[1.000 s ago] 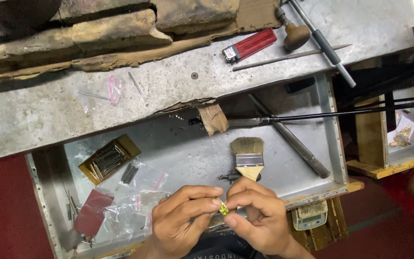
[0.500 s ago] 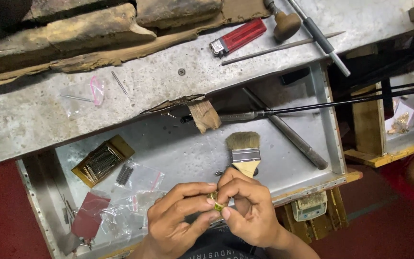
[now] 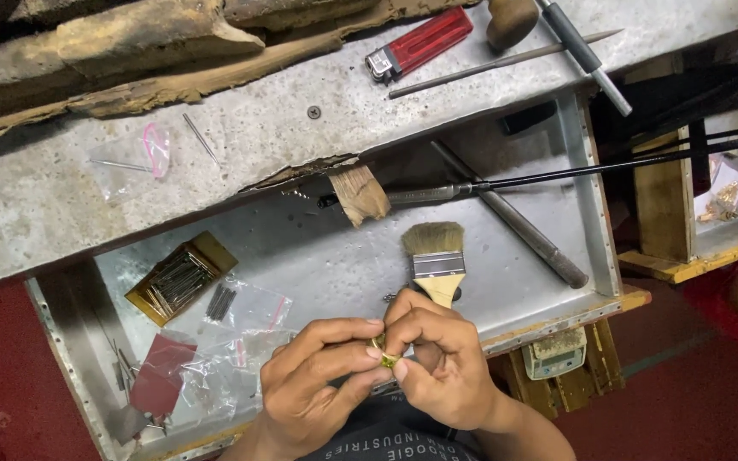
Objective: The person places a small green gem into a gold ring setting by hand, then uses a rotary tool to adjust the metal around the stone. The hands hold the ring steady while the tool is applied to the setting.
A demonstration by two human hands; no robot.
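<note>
My left hand (image 3: 313,384) and my right hand (image 3: 442,363) meet at the bottom middle, fingertips pinched together on a tiny gold piece with a green stone (image 3: 384,354). Both hands hover over the front edge of an open metal drawer (image 3: 595,218). Just beyond my right hand lies a flat paintbrush (image 3: 436,256) with a pale wooden handle, bristles pointing away. Most of the small piece is hidden by my fingers.
In the drawer: a brown box of thin steel needles (image 3: 179,277), small clear plastic bags (image 3: 245,303), a dark red packet (image 3: 157,376), a round metal rod (image 3: 514,222). On the grey benchtop (image 3: 266,137): a red lighter (image 3: 420,41), a file (image 3: 506,61). A long black rod (image 3: 625,166) crosses right.
The view has shifted slightly, so the bench and drawer sit higher and further left in the frame. My hands stay pinched on the small gold piece, fingers turning it a little.
</note>
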